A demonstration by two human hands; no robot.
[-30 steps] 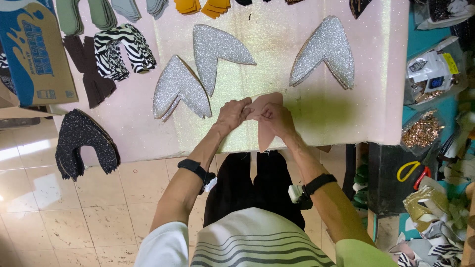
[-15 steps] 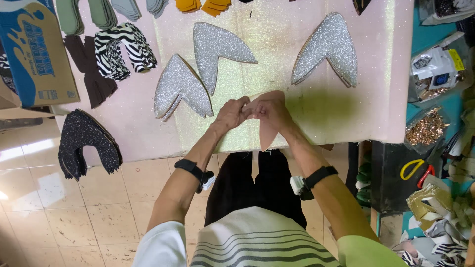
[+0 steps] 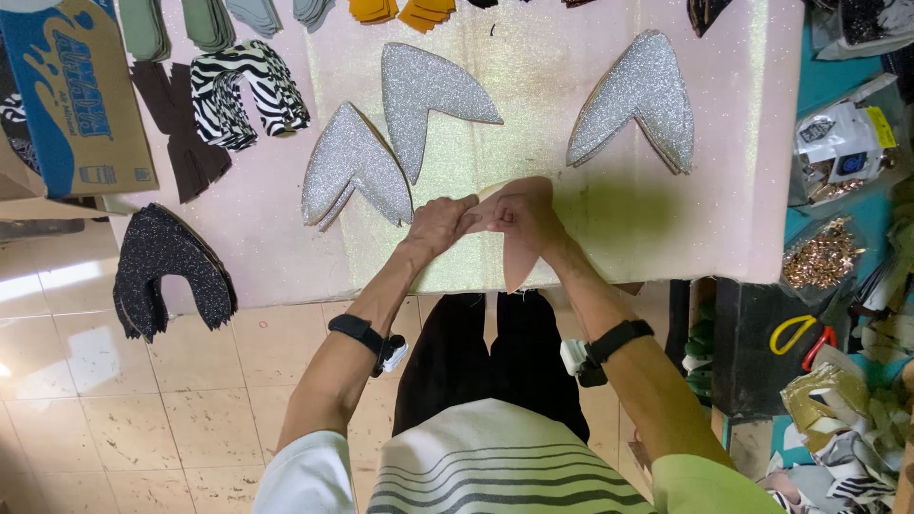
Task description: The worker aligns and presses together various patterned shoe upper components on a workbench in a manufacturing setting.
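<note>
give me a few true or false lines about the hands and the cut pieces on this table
1. Both hands, left hand and right hand, grip one pink piece. True.
2. The pink piece lies flat, untouched. False: it is held between the hands at the table edge.
3. Silver glitter pieces lie just left of the left hand. True.
4. The zebra pieces sit to the right of the hands. False: they lie far left, near the cardboard box.
5. A black glitter piece overhangs the table's left edge. True.
</note>
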